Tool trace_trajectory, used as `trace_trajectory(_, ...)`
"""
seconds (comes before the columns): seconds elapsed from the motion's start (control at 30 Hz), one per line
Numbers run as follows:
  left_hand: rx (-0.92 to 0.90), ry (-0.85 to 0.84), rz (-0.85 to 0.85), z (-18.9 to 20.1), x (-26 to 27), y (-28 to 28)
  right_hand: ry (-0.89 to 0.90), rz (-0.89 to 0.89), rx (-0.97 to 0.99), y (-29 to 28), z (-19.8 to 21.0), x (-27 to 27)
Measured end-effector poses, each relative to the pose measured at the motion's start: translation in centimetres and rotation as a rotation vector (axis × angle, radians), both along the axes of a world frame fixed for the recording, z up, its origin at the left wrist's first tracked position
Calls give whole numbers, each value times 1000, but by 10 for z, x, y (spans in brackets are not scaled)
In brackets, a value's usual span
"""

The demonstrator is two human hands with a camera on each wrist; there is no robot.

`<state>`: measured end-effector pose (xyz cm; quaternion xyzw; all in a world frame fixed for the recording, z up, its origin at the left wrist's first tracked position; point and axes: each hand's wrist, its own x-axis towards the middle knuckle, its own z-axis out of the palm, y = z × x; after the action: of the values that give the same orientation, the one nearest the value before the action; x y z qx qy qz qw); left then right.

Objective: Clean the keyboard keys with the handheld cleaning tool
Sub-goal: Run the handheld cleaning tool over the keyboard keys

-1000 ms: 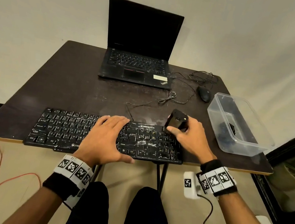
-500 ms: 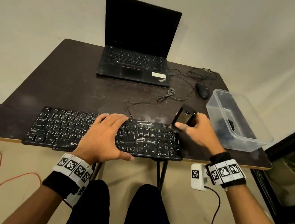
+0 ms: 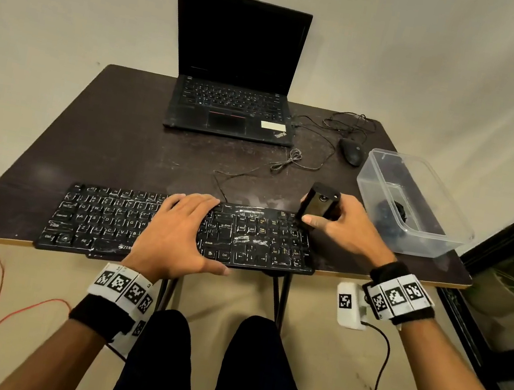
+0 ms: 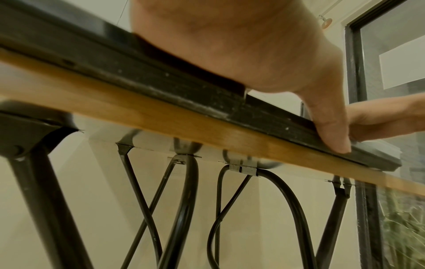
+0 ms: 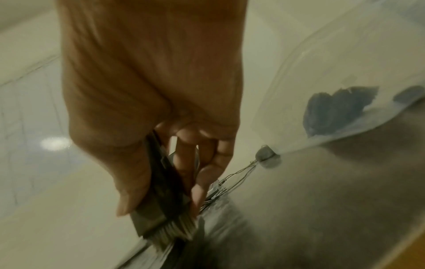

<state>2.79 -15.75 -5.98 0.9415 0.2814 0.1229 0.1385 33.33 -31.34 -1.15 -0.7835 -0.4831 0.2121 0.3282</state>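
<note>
A black keyboard [image 3: 101,220] with dusty keys lies along the table's front edge. My left hand [image 3: 174,232] rests flat on its middle, fingers straight, and the thumb [image 4: 331,131] presses the keyboard's front edge [image 4: 184,91]. My right hand [image 3: 342,226] grips a small black handheld cleaning tool [image 3: 317,205] upright at the keyboard's far right corner. In the right wrist view the tool [image 5: 161,191] ends in a short brush [image 5: 174,231] whose bristles touch the keyboard's edge.
An open black laptop [image 3: 232,88] stands at the back of the dark table [image 3: 104,142]. A mouse [image 3: 351,151] and loose cables [image 3: 288,162] lie right of it. A clear plastic box [image 3: 421,222] holding dark items sits just right of my right hand.
My right hand has moved the tool rightward and slightly back, from over the number pad to the keyboard's far right corner. My left hand has stayed put.
</note>
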Motion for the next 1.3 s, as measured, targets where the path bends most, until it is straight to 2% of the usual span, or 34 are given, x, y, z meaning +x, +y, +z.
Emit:
trace_trajectory(0.1, 2, -16, -1, -1, 0, 1, -1, 69, -35, -2, -2, 4)
trace_trajectory(0.17, 1, -17, 2, -2, -1, 1, -40, 40, -3, -2, -1, 5)
trace_trajectory(0.3, 9, -16, -3, -2, 0, 1, 3, 107, -20, -4, -1, 4)
trace_trajectory(0.4, 13, -15, 0, -4, -1, 2, -21, 33, 43, 2, -5, 2)
trace_trajectory(0.53, 18, -23, -6, -6, -1, 3, 36, 93, 33, 5, 0, -6)
trace_trajectory(0.63, 24, -26, -6, -7, -1, 4, 0, 36, 75, 9, -2, -7)
trace_trajectory(0.77, 18, -40, -1, -7, -1, 3, 33, 151, -15, 7, 3, -8)
trace_trajectory(0.9, 21, -35, 1, -7, -2, 3, -14, 72, 13, 2, 2, -5)
trace_trajectory(1.03, 18, -41, 1, -7, -2, 3, 37, 146, -43, -3, 1, 2)
trace_trajectory(1.1, 20, -43, 4, -8, -1, 3, 7, 94, -16, -6, 4, 5)
trace_trajectory(1.23, 15, -44, 5, -7, -1, 3, 53, 177, -71, -12, 5, 5)
trace_trajectory(1.3, 17, -44, 7, -7, -1, 3, 25, 145, -30, -14, 5, 4)
